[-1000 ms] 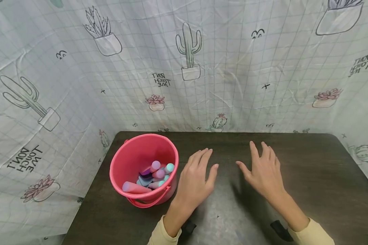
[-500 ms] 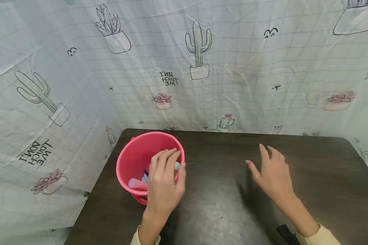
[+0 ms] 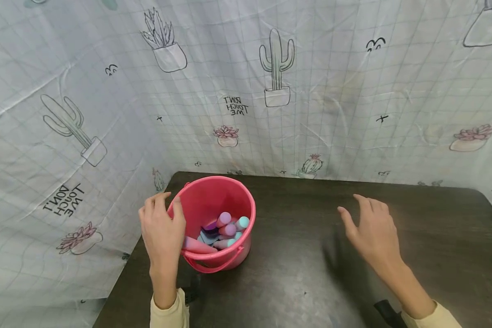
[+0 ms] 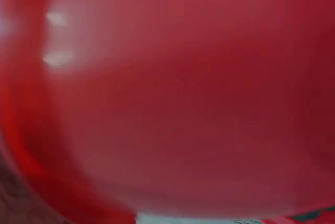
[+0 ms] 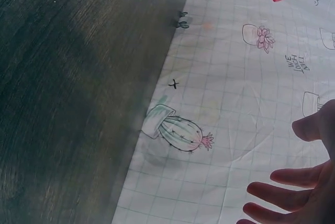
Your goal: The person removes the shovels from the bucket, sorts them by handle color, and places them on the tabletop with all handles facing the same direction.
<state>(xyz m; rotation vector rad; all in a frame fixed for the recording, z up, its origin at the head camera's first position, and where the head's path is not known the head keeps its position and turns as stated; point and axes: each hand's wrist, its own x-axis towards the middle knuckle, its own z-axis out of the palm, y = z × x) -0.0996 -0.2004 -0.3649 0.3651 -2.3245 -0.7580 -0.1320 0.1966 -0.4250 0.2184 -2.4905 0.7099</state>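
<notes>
A pink bucket [image 3: 213, 197] stands on the dark table, its handle [image 3: 217, 269] hanging down at the front. Inside lie several pink pieces [image 3: 198, 246] with rounded lilac or mint ends, beside flat blue-grey and purple pieces [image 3: 208, 237]. My left hand [image 3: 162, 232] is at the bucket's left rim, fingers loosely bent, thumb overlapping the rim in the head view. The left wrist view is filled by the bucket's red-pink wall [image 4: 183, 103]; the left fingers do not show there. My right hand [image 3: 375, 232] hovers over the table's right side, fingers relaxed, holding nothing.
A white grid cloth [image 3: 336, 91] printed with cacti hangs behind and beside the table [image 3: 291, 255]. The table's back edge meets that cloth. Dark wrist straps [image 3: 387, 312] show near both sleeves.
My left hand has passed leftward over the bucket, from its right side to its left rim. The right hand keeps its relaxed pose over the table. The view has turned slightly left.
</notes>
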